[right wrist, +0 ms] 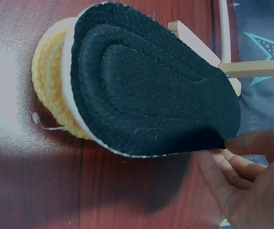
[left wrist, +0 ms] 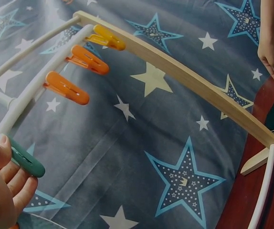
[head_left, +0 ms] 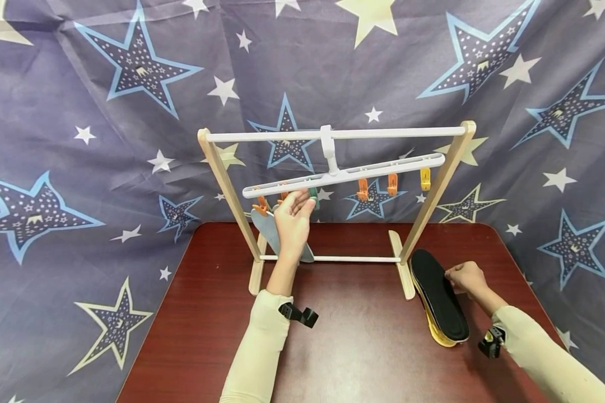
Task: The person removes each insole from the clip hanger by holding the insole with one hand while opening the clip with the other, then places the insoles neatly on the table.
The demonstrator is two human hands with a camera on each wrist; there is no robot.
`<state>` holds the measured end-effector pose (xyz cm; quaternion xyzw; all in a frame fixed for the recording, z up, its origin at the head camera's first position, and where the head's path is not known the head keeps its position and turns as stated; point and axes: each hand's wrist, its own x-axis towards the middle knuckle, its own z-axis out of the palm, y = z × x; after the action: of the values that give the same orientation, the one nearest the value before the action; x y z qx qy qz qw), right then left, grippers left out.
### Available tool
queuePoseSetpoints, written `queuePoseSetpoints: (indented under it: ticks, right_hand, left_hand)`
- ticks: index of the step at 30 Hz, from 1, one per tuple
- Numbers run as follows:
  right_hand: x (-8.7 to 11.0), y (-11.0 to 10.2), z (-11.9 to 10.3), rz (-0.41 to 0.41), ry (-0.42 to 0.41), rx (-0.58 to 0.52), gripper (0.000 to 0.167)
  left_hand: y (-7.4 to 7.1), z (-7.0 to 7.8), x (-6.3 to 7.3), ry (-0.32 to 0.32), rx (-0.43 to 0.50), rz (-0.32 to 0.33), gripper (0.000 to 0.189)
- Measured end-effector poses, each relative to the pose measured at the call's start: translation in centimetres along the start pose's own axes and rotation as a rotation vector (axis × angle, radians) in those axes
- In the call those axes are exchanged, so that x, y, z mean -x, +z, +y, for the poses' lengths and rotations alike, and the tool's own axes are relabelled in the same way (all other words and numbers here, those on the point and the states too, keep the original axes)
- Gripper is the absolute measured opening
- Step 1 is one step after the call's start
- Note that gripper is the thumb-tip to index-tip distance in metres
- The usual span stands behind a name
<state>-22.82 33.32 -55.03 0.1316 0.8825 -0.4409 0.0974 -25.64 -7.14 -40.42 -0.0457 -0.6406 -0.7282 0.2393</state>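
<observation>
My left hand [head_left: 292, 221] reaches up to the white clip hanger [head_left: 393, 168] and pinches a green clothespin [left wrist: 28, 160] between thumb and fingers. Beside it, a grey insole [head_left: 267, 226] hangs from an orange clothespin [head_left: 260, 207] at the hanger's left end, partly hidden by that hand. On the right of the table, my right hand [head_left: 468, 279] pinches the edge of a black insole [right wrist: 146, 95], thumb on top and fingers beneath. The black insole lies over a yellow insole [right wrist: 51, 71], whose rim shows below it.
The hanger hooks over the top bar of a wooden rack [head_left: 433, 193] and tilts up to the right. Two orange clothespins [left wrist: 68, 88] and a yellow clothespin [left wrist: 109, 37] hang on its right half. The rack stands on a dark red table [head_left: 353, 336] before a star-patterned cloth [head_left: 111, 235].
</observation>
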Motion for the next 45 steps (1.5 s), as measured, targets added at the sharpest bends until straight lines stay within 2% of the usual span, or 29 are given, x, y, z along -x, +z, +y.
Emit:
queuePoseSetpoints:
  ticks: [23,32,36,40,43,45]
  right_hand:
    - [-0.3,-0.9,-0.8,-0.005,0.0,-0.037,0.031]
    - [0.0,-1.0,-1.8,0.0,-0.02,-0.044,0.032]
    - [0.1,-0.7,-2.7,-0.009,-0.057,-0.038,0.033]
    - [0.5,-0.3,-4.1,-0.025,-0.108,-0.066,0.032]
    - [1.0,0.1,-5.6,-0.033,-0.154,-0.126,0.03]
    - [1.3,0.3,-6.6,-0.044,-0.186,-0.176,0.029]
  left_hand:
    - [-0.3,0.3,0.3,0.033,-0.008,-0.008,0.034]
    - [-0.7,0.2,0.8,0.023,-0.033,-0.005,0.036]
    - [-0.9,0.2,1.1,0.045,-0.048,0.03,0.031]
    - [-1.3,0.2,1.7,0.105,-0.09,0.096,0.025]
    - [-1.5,0.3,2.1,0.171,-0.121,0.183,0.02]
    - [-1.7,0.5,2.4,0.209,-0.118,0.266,0.017]
